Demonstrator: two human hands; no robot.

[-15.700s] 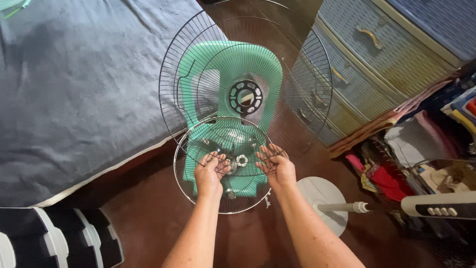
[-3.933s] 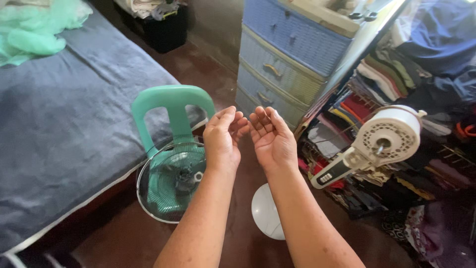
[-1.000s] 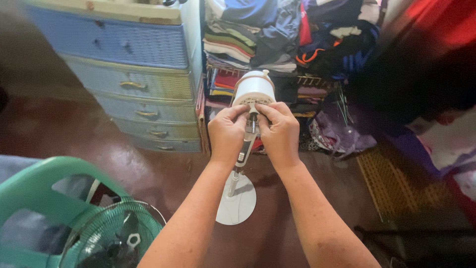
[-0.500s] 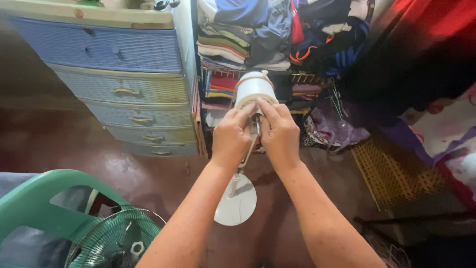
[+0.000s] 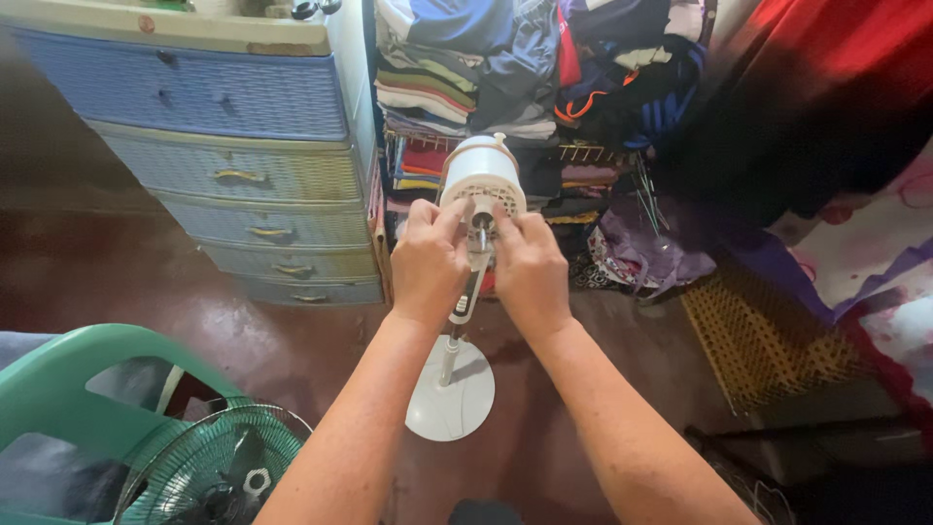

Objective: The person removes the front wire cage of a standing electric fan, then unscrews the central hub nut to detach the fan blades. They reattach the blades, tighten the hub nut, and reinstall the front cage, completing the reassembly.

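Observation:
A white stand fan without blade or guard stands on the brown floor; its motor head [image 5: 483, 173] faces me and its round base [image 5: 451, 401] sits below. My left hand [image 5: 428, 261] and my right hand [image 5: 530, 267] are both up at the front of the motor head, fingertips pinched around the small central shaft. The pole is mostly hidden between my hands. At the bottom left lies the green fan blade inside a wire guard [image 5: 219, 476].
A green plastic chair [image 5: 68, 403] is at the bottom left. A blue drawer chest [image 5: 214, 156] stands at the back left, shelves of folded clothes [image 5: 457, 68] behind the fan. A woven mat [image 5: 768, 340] lies at the right.
My hands stay at the motor shaft; the view has drifted slightly, so the fan head sits a little lower. Earlier, my hands left the green blade and guard on the floor.

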